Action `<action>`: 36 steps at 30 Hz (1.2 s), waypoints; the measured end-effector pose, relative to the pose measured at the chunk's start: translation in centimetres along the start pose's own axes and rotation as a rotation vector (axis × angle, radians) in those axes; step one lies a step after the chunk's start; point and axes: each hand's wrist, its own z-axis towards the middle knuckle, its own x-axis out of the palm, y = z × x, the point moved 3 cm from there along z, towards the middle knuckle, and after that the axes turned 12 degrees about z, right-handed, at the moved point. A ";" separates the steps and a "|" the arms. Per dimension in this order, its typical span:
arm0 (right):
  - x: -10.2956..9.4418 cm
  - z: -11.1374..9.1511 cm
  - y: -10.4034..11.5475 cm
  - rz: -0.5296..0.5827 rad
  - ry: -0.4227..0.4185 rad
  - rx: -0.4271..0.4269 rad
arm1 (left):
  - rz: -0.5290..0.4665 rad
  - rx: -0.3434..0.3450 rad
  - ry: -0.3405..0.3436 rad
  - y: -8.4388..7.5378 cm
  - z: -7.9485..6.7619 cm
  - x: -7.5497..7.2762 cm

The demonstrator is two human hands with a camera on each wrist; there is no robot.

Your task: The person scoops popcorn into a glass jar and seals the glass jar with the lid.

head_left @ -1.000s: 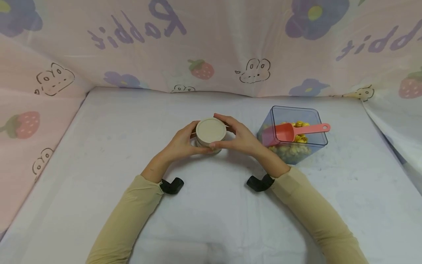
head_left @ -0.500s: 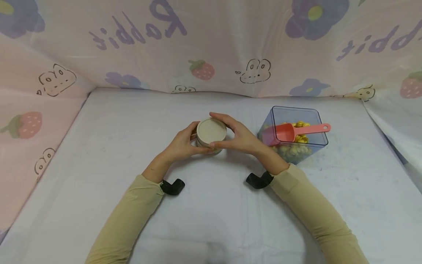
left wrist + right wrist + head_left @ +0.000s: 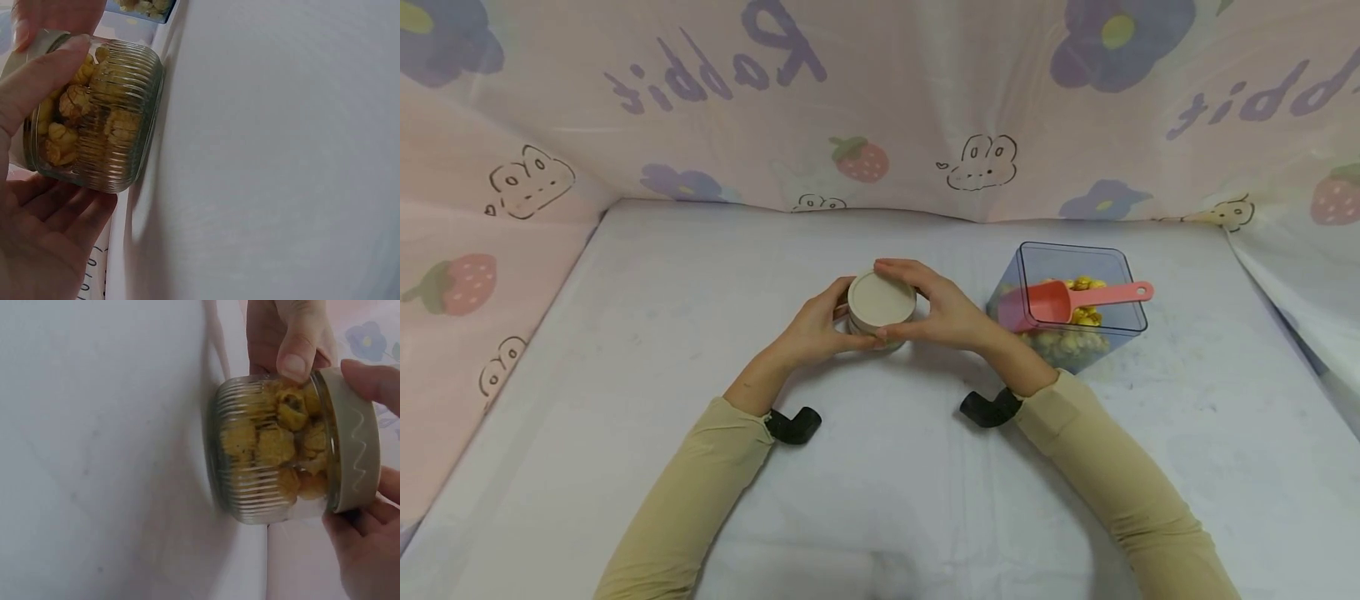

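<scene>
A ribbed glass jar [image 3: 253, 456] filled with golden popcorn [image 3: 75, 103] stands on the white tabletop, topped by a round cream lid [image 3: 882, 298]. My left hand [image 3: 811, 332] grips the glass from the left, thumb along the near side and fingers round the far side. From the right, my right hand [image 3: 953, 317] grips the lid, its thumb at the near rim and its forefinger at the far rim. In the right wrist view a wavy raised line runs around the lid's side, and the lid sits on the jar's mouth.
To the right stands a clear bluish square container [image 3: 1084, 346] with more popcorn inside. A pink scoop [image 3: 1093, 296] lies in it, handle sticking out over the right rim. Behind the table hangs a pink curtain [image 3: 895, 92] with printed rabbits and flowers.
My right forefinger has shifted leftward along the lid's far rim, and the right wrist has moved slightly. The left hand stays on the jar in nearly the same place.
</scene>
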 end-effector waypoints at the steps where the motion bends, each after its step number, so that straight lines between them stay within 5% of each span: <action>1: 0.0 0.0 0.0 0.006 -0.005 0.001 | 0.000 -0.001 -0.002 0.0 0.0 0.0; 16: 1.1 0.2 0.0 -0.262 -0.208 0.029 | -0.020 0.033 -0.021 0.3 0.0 -0.1; 28: 2.4 0.0 0.1 -0.290 -0.381 0.114 | -0.036 0.034 -0.029 0.5 0.0 0.1; 36: 2.1 -0.3 -0.2 -0.223 -0.313 0.063 | -0.037 0.083 -0.020 0.3 0.0 0.0</action>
